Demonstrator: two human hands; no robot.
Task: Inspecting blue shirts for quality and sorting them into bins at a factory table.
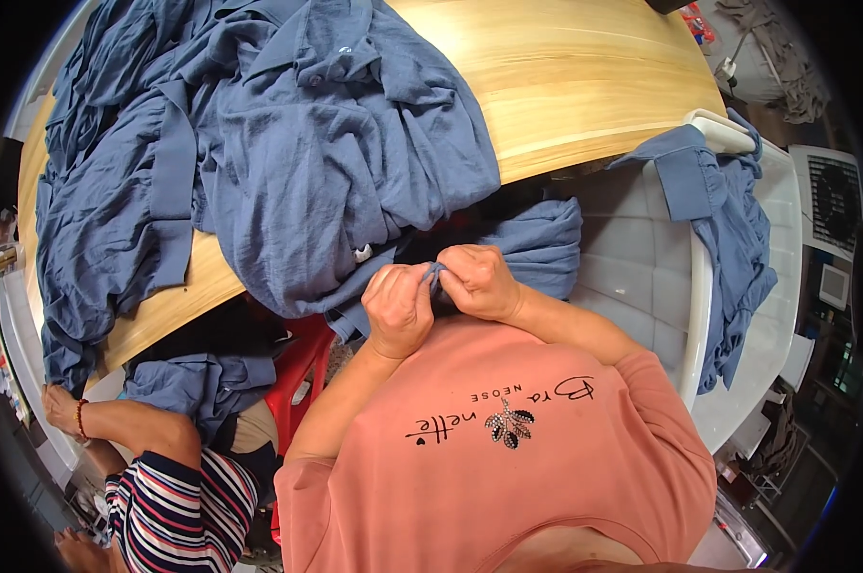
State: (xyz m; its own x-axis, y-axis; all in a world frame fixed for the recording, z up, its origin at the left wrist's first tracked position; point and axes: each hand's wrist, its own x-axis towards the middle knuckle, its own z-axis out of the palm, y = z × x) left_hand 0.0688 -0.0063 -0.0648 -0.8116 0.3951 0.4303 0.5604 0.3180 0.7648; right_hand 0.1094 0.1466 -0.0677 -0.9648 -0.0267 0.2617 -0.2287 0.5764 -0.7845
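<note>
Close in front of my chest, a blue shirt (pixel 346 172) spills over the table edge toward me, with a collar and buttons at its far end. My left hand (pixel 399 304) pinches a small fold of blue cloth between thumb and fingers. Right beside it, my right hand (pixel 482 283) grips the same fold from the other side, so the knuckles nearly meet. A small white tag (pixel 362 253) shows on the cloth just beyond my left hand. More blue fabric (pixel 536 246) hangs bunched past my right wrist. What lies inside the pinched fold is hidden by my fingers.
Another blue garment (pixel 131 181) covers the left of the wooden table (pixel 584 76). To the right, a blue piece (pixel 727 229) drapes over the white rim of a grey-lined bin (pixel 632 277). A co-worker in a striped top (pixel 188 506) sits at left, near a red chair (pixel 303 358).
</note>
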